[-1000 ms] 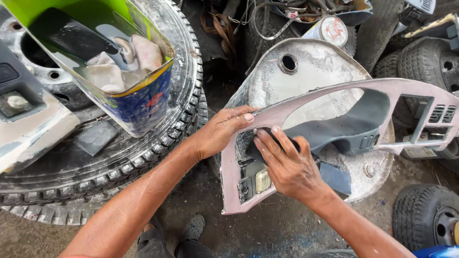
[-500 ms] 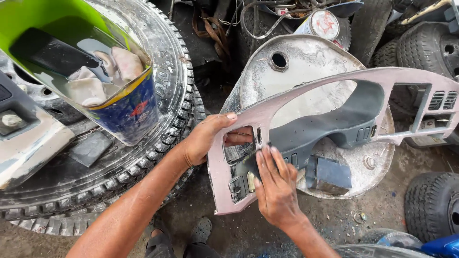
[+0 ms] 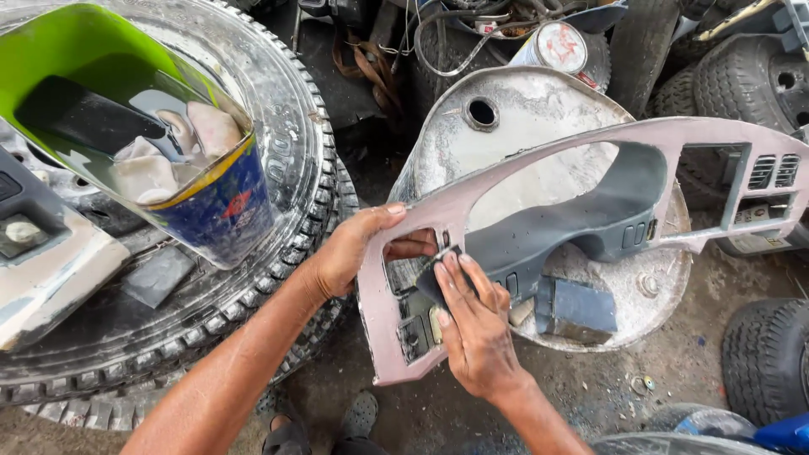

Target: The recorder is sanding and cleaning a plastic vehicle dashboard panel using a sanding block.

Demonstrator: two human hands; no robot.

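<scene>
A pinkish-primed car dashboard trim panel (image 3: pixel 539 160) with dark grey unpainted parts lies across a metal drum (image 3: pixel 539 109). My left hand (image 3: pixel 358 248) grips the panel's left end, fingers curled through an opening. My right hand (image 3: pixel 472 324) presses a small dark sanding pad (image 3: pixel 434 278) flat against the panel next to that opening. A dark rectangular block (image 3: pixel 577 307) rests on the drum under the panel.
A large tyre (image 3: pixel 278 168) lies at left with a green-and-blue tub (image 3: pixel 215 206) of water and rags on it. A grey-white panel piece (image 3: pixel 42 278) lies at far left. More tyres (image 3: pixel 763 358) stand at right. A paint can (image 3: pixel 560 46) sits behind the drum.
My right hand has slid up along the panel's left end with the pad. My left hand keeps its grip; the view has shifted slightly.
</scene>
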